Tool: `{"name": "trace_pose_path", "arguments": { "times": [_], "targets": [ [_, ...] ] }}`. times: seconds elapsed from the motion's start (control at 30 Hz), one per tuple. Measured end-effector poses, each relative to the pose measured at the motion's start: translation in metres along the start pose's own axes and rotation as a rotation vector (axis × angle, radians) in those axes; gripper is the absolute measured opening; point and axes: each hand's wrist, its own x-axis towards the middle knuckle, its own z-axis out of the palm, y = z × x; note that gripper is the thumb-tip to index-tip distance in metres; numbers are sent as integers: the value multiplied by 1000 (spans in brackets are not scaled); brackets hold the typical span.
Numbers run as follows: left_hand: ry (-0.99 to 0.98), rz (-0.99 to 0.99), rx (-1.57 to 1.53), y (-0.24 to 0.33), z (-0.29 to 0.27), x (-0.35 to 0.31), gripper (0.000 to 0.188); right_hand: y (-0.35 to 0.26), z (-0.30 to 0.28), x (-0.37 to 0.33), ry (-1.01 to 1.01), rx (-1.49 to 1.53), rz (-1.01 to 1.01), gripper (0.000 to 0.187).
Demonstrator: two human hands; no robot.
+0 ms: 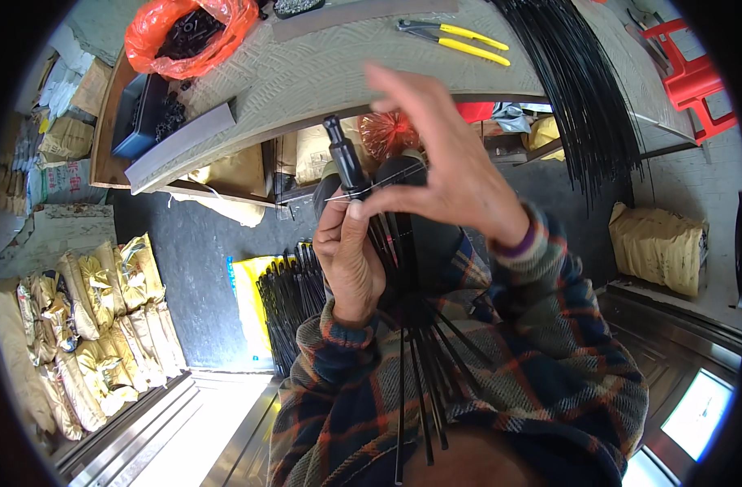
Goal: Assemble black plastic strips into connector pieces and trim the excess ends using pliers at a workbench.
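My left hand [351, 264] is closed around the lower part of a black plastic umbrella runner [347, 154], which points up and away from me. A thin wire [395, 177] crosses the runner just above my left thumb and sticks out to the right. Thin black umbrella ribs [424, 365] fan out below the hands across my lap and plaid shirt. Over the wire's right side hovers my right hand [460, 166], its fingers stretched and its thumb apart from them. That thumb's tip comes near the runner; whether it touches the wire is unclear.
Ahead lies a workbench [330, 73] with yellow-handled pliers [460, 45], a bundle of black ribs [578, 89], an orange bag of black parts [188, 36] and a blue bin [140, 122]. More ribs [286, 296] stand at my left. A red stool [692, 81] is far right.
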Motion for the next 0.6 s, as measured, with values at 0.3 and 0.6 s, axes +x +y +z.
{"name": "trace_pose_path", "arguments": {
  "times": [0.3, 0.6],
  "targets": [
    [-33, -34, 40, 10, -17, -6, 37, -23, 70, -58, 296, 1097, 664, 49],
    [-37, -26, 93, 14, -7, -3, 45, -21, 59, -64, 57, 1398, 746, 9]
  ]
}}
